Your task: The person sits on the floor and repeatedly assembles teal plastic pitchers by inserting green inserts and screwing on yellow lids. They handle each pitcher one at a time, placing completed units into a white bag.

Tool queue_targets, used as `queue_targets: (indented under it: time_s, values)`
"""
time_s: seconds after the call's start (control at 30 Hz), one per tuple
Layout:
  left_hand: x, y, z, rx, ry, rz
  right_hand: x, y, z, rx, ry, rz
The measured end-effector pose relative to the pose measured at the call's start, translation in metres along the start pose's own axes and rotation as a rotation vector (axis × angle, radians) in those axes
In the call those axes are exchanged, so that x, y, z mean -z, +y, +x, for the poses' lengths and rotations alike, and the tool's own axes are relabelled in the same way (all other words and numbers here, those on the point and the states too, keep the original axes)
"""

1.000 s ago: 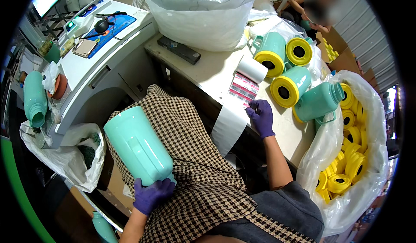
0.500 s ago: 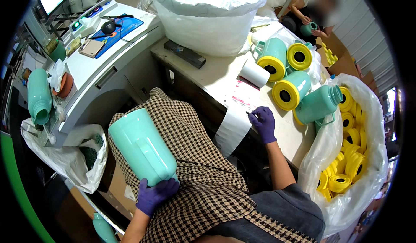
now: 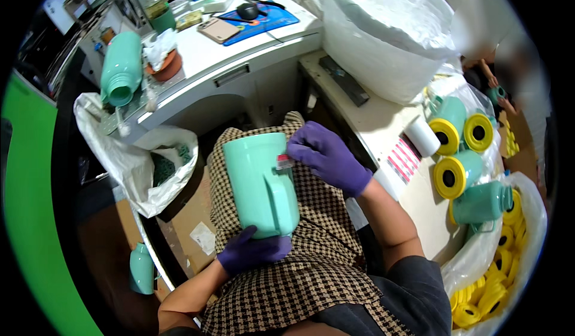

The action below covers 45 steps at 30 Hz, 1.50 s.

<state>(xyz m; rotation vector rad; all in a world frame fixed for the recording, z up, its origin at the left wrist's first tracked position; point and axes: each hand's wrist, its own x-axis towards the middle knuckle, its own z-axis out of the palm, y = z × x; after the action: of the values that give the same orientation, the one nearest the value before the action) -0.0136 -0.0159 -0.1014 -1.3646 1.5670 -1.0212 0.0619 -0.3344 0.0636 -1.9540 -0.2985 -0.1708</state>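
Observation:
A mint-green plastic jug shell (image 3: 251, 177) with a side handle lies tilted over my lap, its broad end away from me. My left hand (image 3: 254, 253), in a purple glove, grips it round the narrow end nearest me. My right hand (image 3: 329, 156), also gloved in purple, is closed in a pinch at the jug's upper right side. At its fingertips a small red-and-clear sticker (image 3: 284, 162) touches the jug just beyond the handle. A checked apron (image 3: 326, 243) covers my lap beneath the jug.
On the right table are a sheet of striped stickers (image 3: 404, 161), a white roll (image 3: 422, 136) and several green jugs with yellow bases (image 3: 450, 177). A bag of yellow rings (image 3: 494, 288) stands at right. At left are a desk (image 3: 197, 90) and a white scrap bag (image 3: 141, 183). Another person sits far right.
My right hand has come from the sticker strip on the table to the jug, bringing a sticker. The jug has turned more upright, handle now toward the right. The view has swung left.

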Motion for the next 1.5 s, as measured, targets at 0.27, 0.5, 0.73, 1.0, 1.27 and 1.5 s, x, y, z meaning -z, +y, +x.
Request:
queue_targets:
  time_s: [0.27,0.5,0.73,1.0,1.27,1.5]
  values:
    - [0.011,-0.013,0.002,0.159,-0.109,-0.064,-0.024,-0.002,0.035,-0.174,-0.158,-0.02]
    - [0.023,-0.068,0.01,0.44,0.239,-0.784,-0.032,-0.001,0.04,0.215,0.196,-0.584]
    - [0.049,-0.105,-0.045,0.763,0.284,-0.953,-0.058,-0.019,0.114,-0.083,-0.484,-0.353]
    - [0.109,-0.053,-0.115,2.462,0.413,-0.996,-0.21,-0.057,0.268,0.67,-0.123,-0.836]
    - [0.082,-0.11,-0.148,2.506,0.822,-0.418,-0.221,-0.062,0.28,1.002,0.116,-0.83]
    - [-0.074,-0.191,-0.167,1.812,0.501,-0.424,-0.009,-0.081,0.024,0.516,-0.006,-0.142]
